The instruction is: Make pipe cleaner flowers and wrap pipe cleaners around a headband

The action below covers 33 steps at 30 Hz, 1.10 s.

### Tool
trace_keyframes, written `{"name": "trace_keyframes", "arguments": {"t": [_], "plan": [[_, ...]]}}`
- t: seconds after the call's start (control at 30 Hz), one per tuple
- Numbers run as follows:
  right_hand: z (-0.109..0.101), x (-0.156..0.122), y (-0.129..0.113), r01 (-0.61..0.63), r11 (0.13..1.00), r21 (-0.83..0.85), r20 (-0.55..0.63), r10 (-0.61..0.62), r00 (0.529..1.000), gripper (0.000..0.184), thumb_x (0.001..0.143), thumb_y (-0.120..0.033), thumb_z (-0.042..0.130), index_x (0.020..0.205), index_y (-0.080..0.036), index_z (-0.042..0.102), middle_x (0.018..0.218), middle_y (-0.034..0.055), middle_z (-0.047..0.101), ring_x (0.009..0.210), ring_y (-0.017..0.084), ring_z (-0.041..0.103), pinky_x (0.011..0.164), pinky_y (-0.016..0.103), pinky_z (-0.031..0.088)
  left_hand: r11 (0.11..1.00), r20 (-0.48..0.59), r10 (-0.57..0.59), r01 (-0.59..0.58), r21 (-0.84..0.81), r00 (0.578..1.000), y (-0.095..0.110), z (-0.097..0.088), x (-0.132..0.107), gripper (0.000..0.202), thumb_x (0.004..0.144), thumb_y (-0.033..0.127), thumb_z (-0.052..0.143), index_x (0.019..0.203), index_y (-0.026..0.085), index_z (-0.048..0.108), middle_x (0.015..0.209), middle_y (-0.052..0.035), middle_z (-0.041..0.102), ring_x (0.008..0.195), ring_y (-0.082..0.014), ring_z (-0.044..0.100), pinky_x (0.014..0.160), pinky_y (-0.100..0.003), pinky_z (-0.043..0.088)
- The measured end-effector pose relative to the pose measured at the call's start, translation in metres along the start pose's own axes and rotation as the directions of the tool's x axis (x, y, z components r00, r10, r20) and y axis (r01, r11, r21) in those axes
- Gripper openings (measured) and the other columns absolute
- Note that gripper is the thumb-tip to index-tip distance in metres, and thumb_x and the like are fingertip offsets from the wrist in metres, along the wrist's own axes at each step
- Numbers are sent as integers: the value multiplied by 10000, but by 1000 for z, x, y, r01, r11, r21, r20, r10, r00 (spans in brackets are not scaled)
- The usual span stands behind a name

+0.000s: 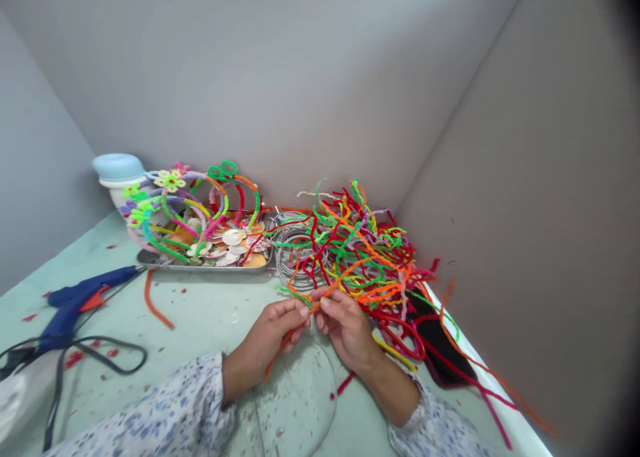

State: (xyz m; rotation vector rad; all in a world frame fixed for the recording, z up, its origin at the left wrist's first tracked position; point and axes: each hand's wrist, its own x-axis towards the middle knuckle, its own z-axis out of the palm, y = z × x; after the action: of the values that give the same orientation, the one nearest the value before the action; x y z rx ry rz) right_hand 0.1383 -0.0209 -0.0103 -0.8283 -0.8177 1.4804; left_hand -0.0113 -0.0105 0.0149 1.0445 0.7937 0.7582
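Observation:
My left hand (275,327) and my right hand (347,327) meet over the front middle of the table. Both pinch an orange pipe cleaner (350,271); one end hangs below my left palm and the other part rises to the right past my right fingers. At my fingertips a short green pipe cleaner (296,294) sticks out to the left. A thin wire hoop (334,370) curves beneath my hands, its top hidden by the fingers. Beyond my right hand lies a tangled heap of coloured pipe cleaners (360,237).
Coiled wire hoops (295,285) lie beside a metal tray (210,267) of shells, with decorated headbands (220,207) on it. A blue glue gun (75,303) with its cord is at left, near a lidded jar (120,177). A dark phone-like object (443,353) sits at right. Walls enclose the table.

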Motion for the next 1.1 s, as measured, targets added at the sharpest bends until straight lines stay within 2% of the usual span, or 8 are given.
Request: {"name": "trace_keyframes", "arguments": {"t": [0.27,0.5,0.67,0.77,0.9,1.0,1.1], "plan": [[-4,1,6,67,989,-136,-58,-75,996,208,767,-335,688,858,-150,665,553,-31,577,475,75,475,461,184,349,1000,-34,-19,18,-18,999,1,-1,-1,246,794,344,592,652,161,511,492,65,367,432,-66,259,399,-186,197],[-5,3,8,59,960,-272,-91,-86,992,273,775,-412,668,742,-144,627,525,-44,530,448,70,430,440,195,311,1000,-47,-1,2,21,999,-1,-1,-1,258,803,358,584,652,169,493,488,71,349,436,-68,232,406,-198,160],[-5,3,9,72,958,-278,-122,-110,986,295,783,-422,655,679,-158,577,506,-55,501,441,69,405,432,202,293,995,-96,26,-16,99,995,1,2,-1,259,777,375,602,643,173,512,470,89,285,428,-71,178,415,-212,127],[-6,2,10,74,958,-277,-135,-115,984,305,781,-424,657,655,-168,550,500,-61,491,434,69,378,424,208,273,967,-113,143,-115,226,983,1,1,0,246,774,353,594,625,167,533,510,66,369,475,-87,288,473,-209,238],[-8,2,12,76,963,-260,-145,-117,983,305,782,-427,658,660,-171,545,508,-65,480,441,69,371,430,208,271,910,-67,262,-223,350,963,-1,-2,2,218,806,301,553,637,163,554,620,23,484,625,-128,410,603,-220,332],[-7,2,12,62,972,-225,-137,-94,986,302,791,-409,657,655,-167,540,515,-61,486,455,67,390,445,196,289,913,-73,259,-220,344,963,0,-2,1,207,806,279,552,636,161,555,616,23,480,620,-124,402,592,-214,323],[-4,2,8,61,986,-156,-99,-77,992,234,795,-383,658,747,-165,589,540,-54,513,470,66,424,460,183,313,959,-100,168,-139,245,981,2,0,-2,214,793,295,571,628,162,544,545,50,408,519,-95,317,496,-203,250]]}}
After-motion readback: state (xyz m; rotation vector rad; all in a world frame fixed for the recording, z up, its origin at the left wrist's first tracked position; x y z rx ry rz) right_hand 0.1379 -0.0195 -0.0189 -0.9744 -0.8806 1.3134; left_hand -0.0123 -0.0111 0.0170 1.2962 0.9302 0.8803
